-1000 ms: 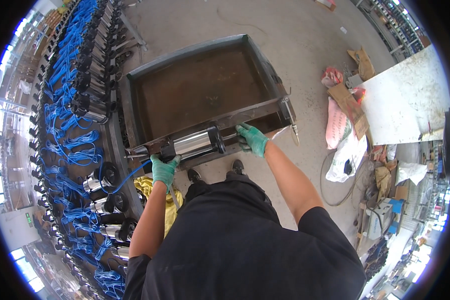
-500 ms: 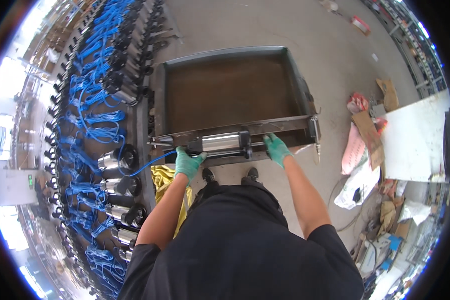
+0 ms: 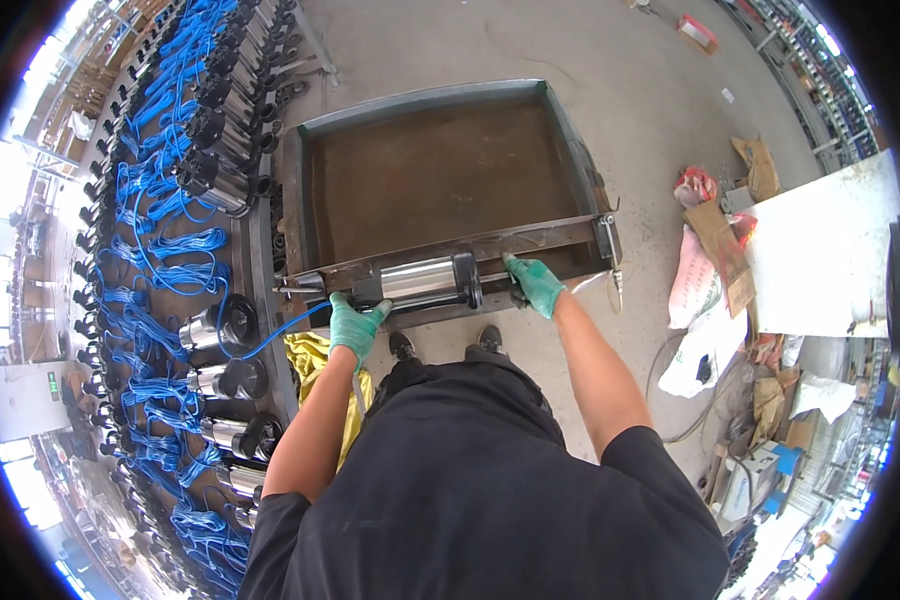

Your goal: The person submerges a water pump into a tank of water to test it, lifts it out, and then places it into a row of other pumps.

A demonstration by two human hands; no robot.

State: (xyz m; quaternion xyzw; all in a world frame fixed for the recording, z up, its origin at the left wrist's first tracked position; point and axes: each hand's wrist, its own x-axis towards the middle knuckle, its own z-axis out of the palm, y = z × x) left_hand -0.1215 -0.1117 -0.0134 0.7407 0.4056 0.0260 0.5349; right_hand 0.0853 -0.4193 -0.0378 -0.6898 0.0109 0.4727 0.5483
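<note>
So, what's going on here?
A person in green gloves is handling a shiny cylinder at the near side of a wide metal tray. The left hand is at its black left end, beside a blue cable; the right hand is at the rod on its right. Similar cylinders lie on the left.

Rowed steel cylinders [image 3: 210, 380], blue cables [image 3: 188, 275], a metal tank [image 3: 420, 97] and what is probably shelving [image 3: 825, 85] show a workshop.

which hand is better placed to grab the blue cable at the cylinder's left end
Likely the left hand: it is close beside the blue cable, while the right hand is past the opposite end of the metal cylinder.
</note>
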